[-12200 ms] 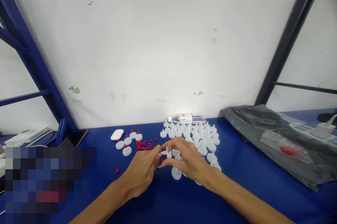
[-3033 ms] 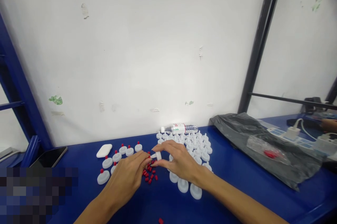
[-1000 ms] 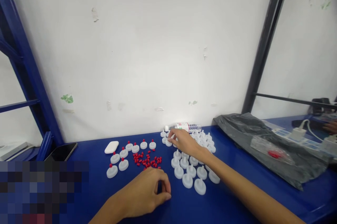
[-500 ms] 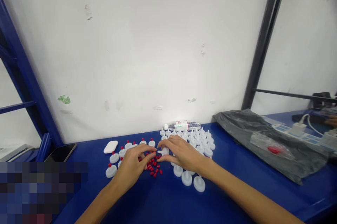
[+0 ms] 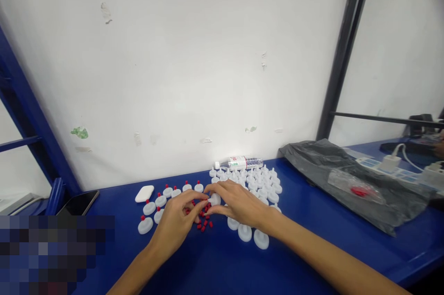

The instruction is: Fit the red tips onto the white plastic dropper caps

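My right hand (image 5: 239, 202) pinches a white disc-shaped part (image 5: 214, 199) with a short nozzle pointing left. My left hand (image 5: 176, 223) meets it from the left, fingertips pinched at the nozzle; what they hold is too small to make out. Below the hands lies a scatter of small red caps (image 5: 204, 221) on the blue table (image 5: 312, 239). A cluster of plain white parts (image 5: 260, 183) sits behind and right of my right hand. To the left, several white parts topped with red caps (image 5: 161, 200) stand in rows.
A clear water bottle (image 5: 239, 163) lies against the white wall. A white soap-like block (image 5: 144, 193) and a dark phone (image 5: 78, 202) lie at the left. A grey plastic bag (image 5: 350, 184) with a small packet of red pieces and a power strip (image 5: 395, 170) are at the right.
My right hand reached back to the white cluster, took a part and brought it to the middle. My left hand moved up from the table front to meet it.
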Action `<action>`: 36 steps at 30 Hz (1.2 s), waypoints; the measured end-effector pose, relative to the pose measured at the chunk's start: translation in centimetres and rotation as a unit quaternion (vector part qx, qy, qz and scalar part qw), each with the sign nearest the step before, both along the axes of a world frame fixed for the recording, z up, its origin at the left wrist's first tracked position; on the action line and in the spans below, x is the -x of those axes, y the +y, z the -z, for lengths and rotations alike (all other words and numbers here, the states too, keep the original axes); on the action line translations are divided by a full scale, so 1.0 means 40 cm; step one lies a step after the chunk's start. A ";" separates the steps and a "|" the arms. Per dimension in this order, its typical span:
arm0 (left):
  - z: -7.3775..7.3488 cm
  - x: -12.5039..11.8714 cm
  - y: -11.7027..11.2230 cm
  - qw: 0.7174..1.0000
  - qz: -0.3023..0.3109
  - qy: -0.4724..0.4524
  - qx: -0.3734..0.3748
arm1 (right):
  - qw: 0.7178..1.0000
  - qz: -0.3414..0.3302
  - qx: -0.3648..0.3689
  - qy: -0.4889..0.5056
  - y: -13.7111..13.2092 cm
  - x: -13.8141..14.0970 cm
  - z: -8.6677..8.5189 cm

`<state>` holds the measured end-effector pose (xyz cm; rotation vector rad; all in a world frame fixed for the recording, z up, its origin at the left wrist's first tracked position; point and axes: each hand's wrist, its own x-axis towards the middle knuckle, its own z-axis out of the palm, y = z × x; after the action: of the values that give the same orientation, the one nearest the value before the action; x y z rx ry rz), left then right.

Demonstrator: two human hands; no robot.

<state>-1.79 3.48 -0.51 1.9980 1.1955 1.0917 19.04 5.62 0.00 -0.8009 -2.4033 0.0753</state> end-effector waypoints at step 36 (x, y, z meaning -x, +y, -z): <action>-0.018 0.017 -0.027 0.982 0.004 0.154 -0.108 | 0.990 -0.082 -0.109 0.034 -0.021 0.004 0.001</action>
<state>-2.49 2.40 0.21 2.4051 1.2653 0.9654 18.88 4.79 -0.02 -0.4916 -2.3577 -0.0910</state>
